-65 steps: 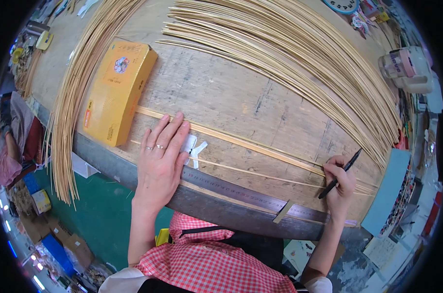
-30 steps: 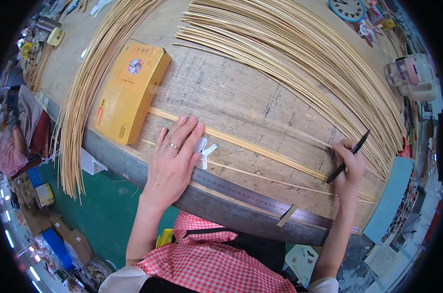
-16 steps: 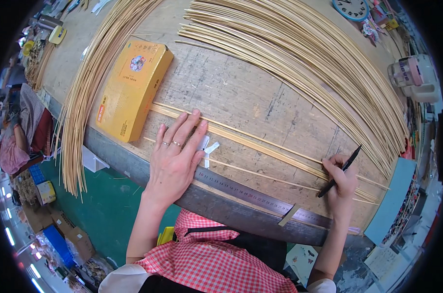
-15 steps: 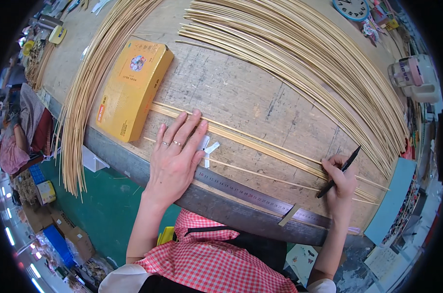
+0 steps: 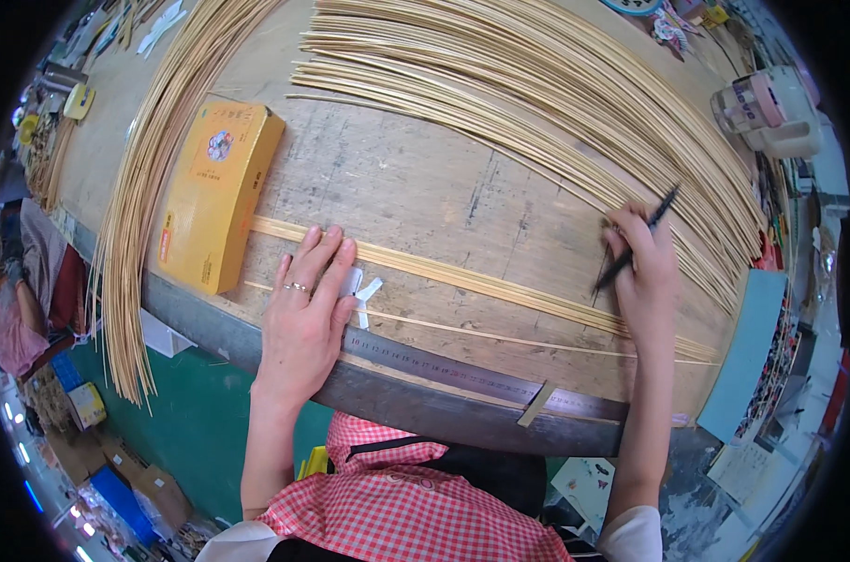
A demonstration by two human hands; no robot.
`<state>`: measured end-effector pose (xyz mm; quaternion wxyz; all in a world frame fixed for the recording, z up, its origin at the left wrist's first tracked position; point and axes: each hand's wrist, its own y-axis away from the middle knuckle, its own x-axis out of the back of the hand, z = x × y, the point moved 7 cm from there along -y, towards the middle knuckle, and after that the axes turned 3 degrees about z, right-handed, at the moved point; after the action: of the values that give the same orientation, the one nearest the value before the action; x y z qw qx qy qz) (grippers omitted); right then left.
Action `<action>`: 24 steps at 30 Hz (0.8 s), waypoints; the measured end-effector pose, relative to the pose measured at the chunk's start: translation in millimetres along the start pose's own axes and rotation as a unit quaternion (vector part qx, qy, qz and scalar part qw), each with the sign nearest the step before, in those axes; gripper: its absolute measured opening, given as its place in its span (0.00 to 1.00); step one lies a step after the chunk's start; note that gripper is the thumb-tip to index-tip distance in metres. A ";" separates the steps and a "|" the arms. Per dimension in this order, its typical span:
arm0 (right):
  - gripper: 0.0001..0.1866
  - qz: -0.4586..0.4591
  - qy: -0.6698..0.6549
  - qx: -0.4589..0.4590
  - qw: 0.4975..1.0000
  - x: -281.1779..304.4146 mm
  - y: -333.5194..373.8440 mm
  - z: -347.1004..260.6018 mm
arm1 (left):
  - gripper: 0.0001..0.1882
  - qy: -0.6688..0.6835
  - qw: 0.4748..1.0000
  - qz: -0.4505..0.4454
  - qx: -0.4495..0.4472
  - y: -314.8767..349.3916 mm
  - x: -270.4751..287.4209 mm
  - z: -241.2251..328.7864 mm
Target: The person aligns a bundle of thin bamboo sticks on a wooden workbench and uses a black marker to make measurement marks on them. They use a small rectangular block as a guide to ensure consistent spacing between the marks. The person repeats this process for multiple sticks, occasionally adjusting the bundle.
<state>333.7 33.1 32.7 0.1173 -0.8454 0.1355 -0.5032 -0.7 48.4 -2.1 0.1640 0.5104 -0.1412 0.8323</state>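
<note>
Taking the middle of the view as the hub of a clock, a long bundle of thin tan sticks [image 5: 153, 187] lies at ten o'clock, its lower ends hanging past the table edge. Just inside it, a yellow box [image 5: 217, 201] lies flat. From the box's four o'clock side, a narrow row of pale sticks [image 5: 462, 276] runs across the middle toward four o'clock; whether its end abuts the box or goes under it, I cannot tell. At eight o'clock the left hand [image 5: 299, 328], ringed, lies palm down with fingers extended over the row, grasping nothing. White tape [image 5: 371, 289] sits just beside its thumb, and a single thin stick [image 5: 481, 330] runs below the row. At six o'clock, a metal ruler [image 5: 434, 367] follows the table's near edge. A broad spread of tan sticks [image 5: 528, 112] fills one to two o'clock. At three o'clock the right hand [image 5: 650, 267], slightly blurred, grips a black pen [image 5: 615, 270], its fingertips at the spread's near edge; contact there is unclear. A clear jug [image 5: 771, 112] stands at two o'clock, and a teal panel [image 5: 741, 356] lies between three and four.
</note>
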 end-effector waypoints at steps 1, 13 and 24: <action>0.09 -0.012 0.016 -0.002 1.000 -3.1 -7.0 2.7 | 0.31 0.000 1.000 0.001 -0.003 -0.8 -0.3 0.3; 0.05 -0.053 -0.081 0.007 0.995 15.1 9.2 3.6 | 0.32 -0.005 1.000 0.011 -0.009 -1.2 3.0 0.9; 0.13 -0.132 -0.073 -0.009 0.989 14.3 51.1 8.5 | 0.31 -0.012 1.000 0.009 -0.006 -1.7 4.0 1.8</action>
<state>342.0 -19.2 23.3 0.0518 -0.8911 0.0182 -0.4504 -0.3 49.8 2.4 0.1577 0.5179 -0.1530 0.8267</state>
